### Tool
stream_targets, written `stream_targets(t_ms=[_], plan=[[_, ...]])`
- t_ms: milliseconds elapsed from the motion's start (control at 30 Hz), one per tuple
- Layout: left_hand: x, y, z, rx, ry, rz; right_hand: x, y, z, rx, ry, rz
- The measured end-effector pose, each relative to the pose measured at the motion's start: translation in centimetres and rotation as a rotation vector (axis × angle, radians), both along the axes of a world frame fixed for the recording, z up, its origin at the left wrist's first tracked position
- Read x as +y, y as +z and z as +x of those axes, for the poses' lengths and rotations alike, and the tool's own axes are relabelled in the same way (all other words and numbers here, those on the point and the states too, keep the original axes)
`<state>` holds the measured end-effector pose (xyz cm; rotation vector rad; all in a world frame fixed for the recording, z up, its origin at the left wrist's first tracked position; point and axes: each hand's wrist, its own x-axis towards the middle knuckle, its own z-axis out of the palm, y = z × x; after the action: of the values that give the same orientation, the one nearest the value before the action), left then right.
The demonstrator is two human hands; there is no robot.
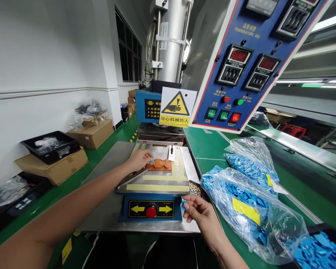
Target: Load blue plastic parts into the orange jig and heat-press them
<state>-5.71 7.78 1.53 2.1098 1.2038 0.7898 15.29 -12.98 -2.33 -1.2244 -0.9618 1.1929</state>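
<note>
My left hand (140,160) reaches to the left end of an orange fixture block (162,164). Its fingertips are pinched on a small blue plastic part (151,161), mostly hidden by the fingers. The block lies on the taped metal plate (156,180) of a press. Below and right of the plate, my right hand (200,212) holds a second small blue plastic part (183,204) between thumb and fingers, apart from the machine's front. A small white and black device (171,153) stands just behind the block's right end.
The press column (172,45) rises behind, with a warning sign (177,107) hanging on it. A blue control panel (235,74) leans in at upper right. At the front is a red button (151,210). Small brass pieces (195,189) fill a tray; bags of blue parts (243,198) lie right.
</note>
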Motion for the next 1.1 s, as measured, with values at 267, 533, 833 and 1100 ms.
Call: stream_targets(t_ms=[267,533,833,1100], plan=[[1.2,-0.6,0.0,0.167,-0.106,0.181,0.5,-0.3,0.1,0.013,-0.012,0.003],[2.6,-1.5,-0.9,0.128,-0.207,0.129,2.4,0.2,0.0,-0.074,-0.03,0.042],[3.0,-2.6,-1.1,0.047,-0.187,0.111,13.0,1.9,-0.5,-0.454,0.041,0.229],[3.5,-2.4,-1.3,0.056,-0.216,0.105,18.0,2.5,-1.2,-0.736,0.218,0.274]])
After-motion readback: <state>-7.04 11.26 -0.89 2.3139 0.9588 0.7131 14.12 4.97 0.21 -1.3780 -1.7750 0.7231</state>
